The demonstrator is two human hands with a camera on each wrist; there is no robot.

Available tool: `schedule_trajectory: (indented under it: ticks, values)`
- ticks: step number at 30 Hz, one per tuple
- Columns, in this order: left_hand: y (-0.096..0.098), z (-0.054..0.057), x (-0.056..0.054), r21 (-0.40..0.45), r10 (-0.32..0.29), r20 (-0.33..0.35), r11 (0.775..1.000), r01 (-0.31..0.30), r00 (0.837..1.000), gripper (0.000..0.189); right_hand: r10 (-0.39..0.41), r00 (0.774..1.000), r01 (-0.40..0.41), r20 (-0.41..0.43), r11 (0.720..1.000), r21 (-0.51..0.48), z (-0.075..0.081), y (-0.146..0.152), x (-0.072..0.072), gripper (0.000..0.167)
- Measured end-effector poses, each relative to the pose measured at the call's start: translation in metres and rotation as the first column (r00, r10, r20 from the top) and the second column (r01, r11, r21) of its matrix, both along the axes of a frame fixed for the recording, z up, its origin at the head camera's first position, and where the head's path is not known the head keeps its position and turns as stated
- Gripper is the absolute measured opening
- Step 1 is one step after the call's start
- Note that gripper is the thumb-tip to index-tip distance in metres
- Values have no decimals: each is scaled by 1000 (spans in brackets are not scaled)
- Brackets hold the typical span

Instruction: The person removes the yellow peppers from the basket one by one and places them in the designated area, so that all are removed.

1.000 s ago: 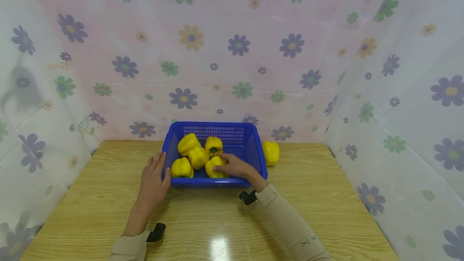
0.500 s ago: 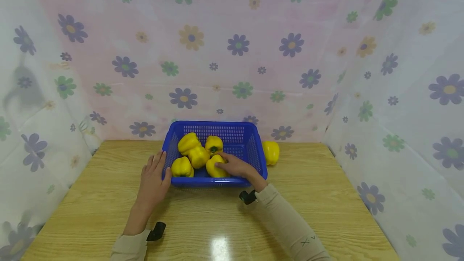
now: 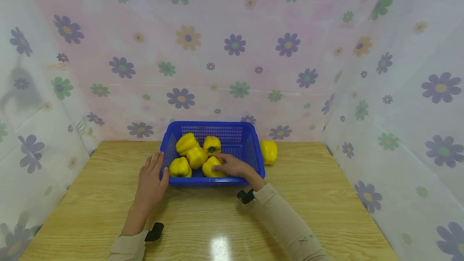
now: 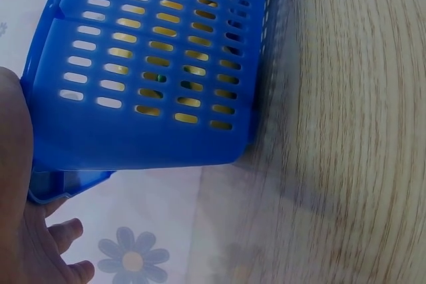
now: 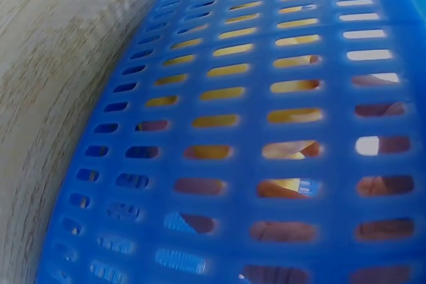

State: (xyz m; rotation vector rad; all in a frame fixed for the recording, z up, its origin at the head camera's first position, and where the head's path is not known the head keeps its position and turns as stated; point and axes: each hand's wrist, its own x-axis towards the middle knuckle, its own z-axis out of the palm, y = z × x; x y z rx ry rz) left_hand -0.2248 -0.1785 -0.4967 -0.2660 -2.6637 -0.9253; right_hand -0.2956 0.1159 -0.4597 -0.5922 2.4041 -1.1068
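Note:
A blue perforated plastic basket (image 3: 217,181) stands on the wooden table, with several yellow bell peppers (image 3: 186,144) inside, mostly toward its left. My right hand (image 3: 233,166) reaches over the front rim and holds the front-middle bell pepper (image 3: 208,167), thumb on its near side and fingers over the far side. In the right wrist view the basket wall (image 5: 253,124) covers most of this; yellow skin and fingers show through the slots. My left hand (image 3: 150,178) rests with fairly straight fingers against the basket's left rim. The left wrist view shows its fingers (image 4: 64,234) beside the rim.
One more yellow bell pepper (image 3: 269,152) lies on the table (image 3: 203,220), just outside the basket's right wall. A flower-printed cloth (image 3: 235,67) hangs behind the table and along both sides.
The head view has shifted very slightly. Both hands, the basket and the bell peppers keep nearly the same places, with the right hand on the same bell pepper throughout.

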Motion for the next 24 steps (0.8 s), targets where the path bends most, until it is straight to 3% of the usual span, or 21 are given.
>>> schedule_trajectory:
  ticks: [12, 24]
  values:
    - [0, -3, -1, 16, 3, 9, 1000, -3, 1000, 57, 5, 1000, -4, -26, 1000, 15, 1, 1, 1, 59]
    - [1, -2, -1, 32, 2, 1, 999, -2, 1000, 56, -30, 994, 24, -108, 998, -58, -1, 1, 1, 58]
